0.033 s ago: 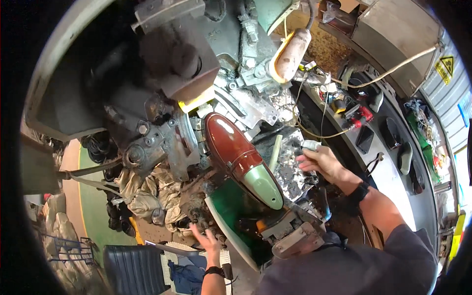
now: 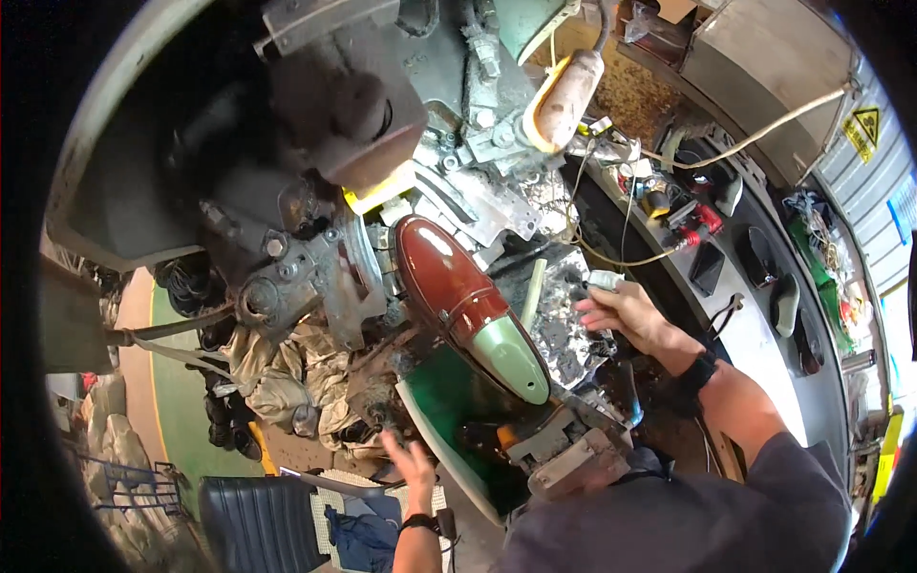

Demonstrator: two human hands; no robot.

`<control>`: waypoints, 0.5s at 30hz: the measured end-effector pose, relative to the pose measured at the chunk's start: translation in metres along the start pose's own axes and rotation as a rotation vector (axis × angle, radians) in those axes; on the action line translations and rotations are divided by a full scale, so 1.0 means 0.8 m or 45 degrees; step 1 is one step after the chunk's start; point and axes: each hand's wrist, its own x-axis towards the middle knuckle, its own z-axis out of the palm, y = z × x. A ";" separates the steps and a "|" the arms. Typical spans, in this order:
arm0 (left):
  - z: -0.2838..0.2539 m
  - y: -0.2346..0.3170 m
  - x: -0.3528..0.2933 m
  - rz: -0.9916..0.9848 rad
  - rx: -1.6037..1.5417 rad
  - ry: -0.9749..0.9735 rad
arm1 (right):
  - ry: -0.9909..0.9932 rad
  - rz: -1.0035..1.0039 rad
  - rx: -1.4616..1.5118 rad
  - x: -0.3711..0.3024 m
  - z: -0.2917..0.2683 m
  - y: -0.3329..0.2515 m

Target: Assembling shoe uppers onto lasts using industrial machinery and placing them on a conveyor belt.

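A shoe-shaped piece, most like a shoe last (image 2: 449,272), sits in the machine (image 2: 287,277). It is glossy reddish brown at the toe and pale green at the heel, with a dark edge around it. My right hand (image 2: 626,313) hovers to its right, fingers stretched toward it without touching. A small whitish cylinder (image 2: 606,279) shows against the upper side of that hand; whether it is gripped I cannot tell. Below and left of the heel, my left hand (image 2: 413,470) is held up with fingers apart, holding nothing. A pale green stick (image 2: 534,292) stands beside the last.
A work lamp (image 2: 570,100) hangs over the machine. On the right, a curved bench (image 2: 764,344) carries dark shoes, a phone (image 2: 707,267) and a red tool (image 2: 705,222). A green-lined bin (image 2: 444,392) sits under the heel. A dark chair (image 2: 258,520) stands lower left.
My left hand has shifted slightly to the right and its fingers have moved a little. The right hand and the shoe last stay almost the same.
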 end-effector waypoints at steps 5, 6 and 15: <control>0.016 0.011 -0.001 0.173 0.092 -0.032 | -0.061 0.011 0.036 -0.013 0.023 0.003; -0.002 0.016 -0.004 0.180 0.327 -0.110 | -0.119 -0.005 0.001 -0.017 0.027 0.000; 0.071 0.249 0.032 0.462 1.152 -0.639 | -0.301 -0.137 -0.102 0.028 0.058 0.003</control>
